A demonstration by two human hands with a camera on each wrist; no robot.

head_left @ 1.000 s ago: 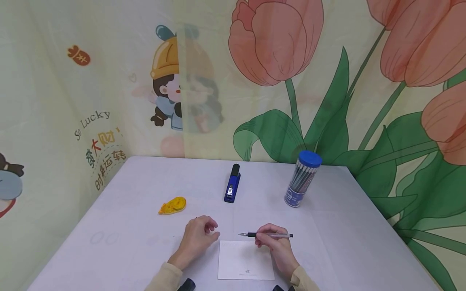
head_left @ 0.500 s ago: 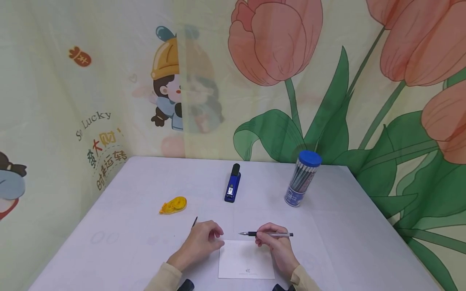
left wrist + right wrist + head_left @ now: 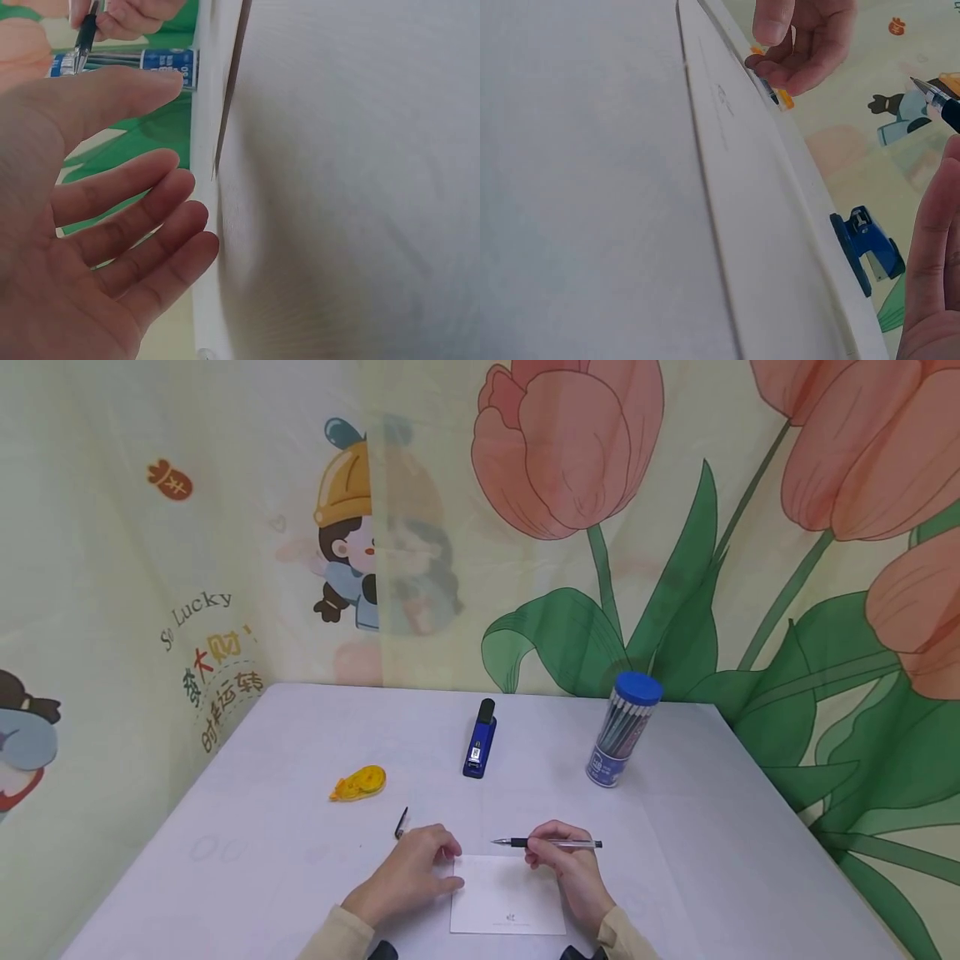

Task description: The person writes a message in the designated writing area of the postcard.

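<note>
My right hand (image 3: 576,872) pinches a clear-barrelled gel pen (image 3: 558,843) with a black grip, its bare tip pointing left. Below that pen lies a white card (image 3: 502,906) with a small printed mark near its lower edge. At the card's left edge is my left hand (image 3: 416,870), thumb and fingers apart with nothing between them. The left wrist view shows these fingers (image 3: 142,214) loosely bent beside the card's edge; whether they touch it I cannot tell. Just beyond the left hand lies a black pen cap (image 3: 402,823).
A yellow correction tape (image 3: 358,783) lies at the left of the white table (image 3: 247,827). Farther back is a blue stapler (image 3: 480,747) with a black end. To the right stands a blue-lidded tub of pencils (image 3: 622,735). A printed curtain hangs behind.
My left hand has shifted toward me and slightly right to the card's edge, bringing the pen cap into sight. The right hand with the pen stays nearly still.
</note>
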